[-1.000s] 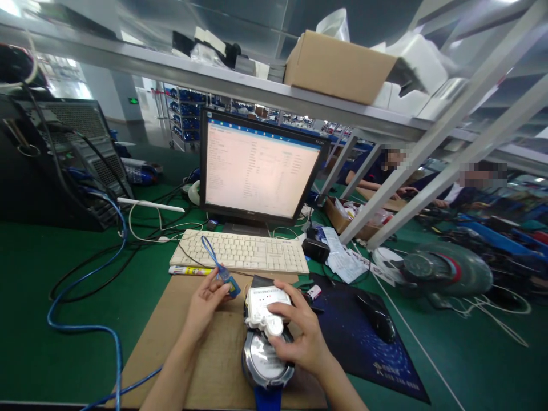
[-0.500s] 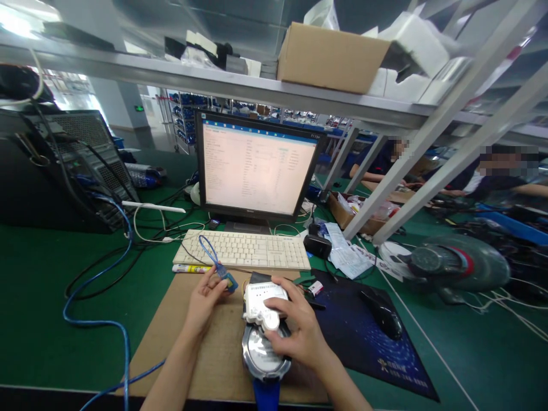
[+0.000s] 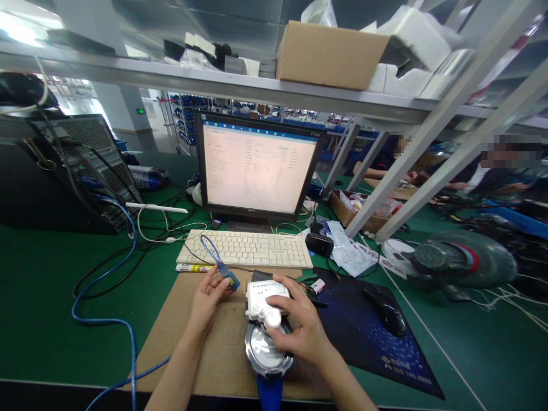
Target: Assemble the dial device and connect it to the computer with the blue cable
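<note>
A round grey meter with a glass face and a blue pipe end lies on a brown cardboard sheet in front of me. On top of it sits a white module with printed text. My right hand is closed over the module and the meter's rim, thumb on the white part. My left hand pinches a small blue connector on a blue looped cable, just left of the module.
Beyond the cardboard are a white keyboard and a lit monitor. A black mouse rests on a dark mat at right. A computer case and cables lie left. Seated people work at back right. A shelf with a cardboard box hangs overhead.
Both hands keep their holds on the connector and the meter. The view has shifted slightly, and the hands and meter sit a little differently in the picture.
</note>
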`<act>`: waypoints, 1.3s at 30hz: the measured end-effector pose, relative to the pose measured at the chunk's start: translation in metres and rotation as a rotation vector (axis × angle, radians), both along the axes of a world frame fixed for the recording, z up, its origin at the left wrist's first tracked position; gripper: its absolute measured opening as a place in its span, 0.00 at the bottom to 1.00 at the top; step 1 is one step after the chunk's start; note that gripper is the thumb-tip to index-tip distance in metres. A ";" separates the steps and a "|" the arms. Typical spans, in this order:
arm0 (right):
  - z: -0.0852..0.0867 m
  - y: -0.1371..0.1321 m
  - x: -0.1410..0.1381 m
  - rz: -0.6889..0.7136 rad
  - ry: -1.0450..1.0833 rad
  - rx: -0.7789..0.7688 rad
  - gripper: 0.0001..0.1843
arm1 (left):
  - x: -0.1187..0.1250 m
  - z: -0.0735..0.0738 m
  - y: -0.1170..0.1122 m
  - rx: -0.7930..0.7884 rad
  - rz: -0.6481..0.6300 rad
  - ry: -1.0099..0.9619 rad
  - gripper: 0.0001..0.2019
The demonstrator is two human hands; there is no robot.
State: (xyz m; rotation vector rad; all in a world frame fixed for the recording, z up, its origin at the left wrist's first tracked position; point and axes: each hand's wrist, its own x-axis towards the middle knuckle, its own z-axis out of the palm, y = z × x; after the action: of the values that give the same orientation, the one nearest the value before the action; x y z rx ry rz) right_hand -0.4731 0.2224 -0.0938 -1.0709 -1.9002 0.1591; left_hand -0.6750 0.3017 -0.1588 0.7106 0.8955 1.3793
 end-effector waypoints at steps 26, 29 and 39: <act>-0.008 -0.001 0.003 0.027 0.008 -0.041 0.20 | 0.000 0.003 -0.001 -0.038 0.021 -0.032 0.47; -0.009 -0.001 0.004 0.036 -0.002 -0.034 0.23 | -0.001 0.002 -0.001 -0.022 0.016 -0.016 0.45; -0.006 0.000 0.003 0.017 -0.037 0.005 0.27 | 0.002 0.019 -0.003 0.025 0.041 -0.010 0.38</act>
State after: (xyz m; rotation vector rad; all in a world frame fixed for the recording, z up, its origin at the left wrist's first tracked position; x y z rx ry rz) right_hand -0.4705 0.2225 -0.0994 -1.0617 -1.9420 0.1451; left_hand -0.6728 0.2990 -0.1398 0.7072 0.8904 1.4315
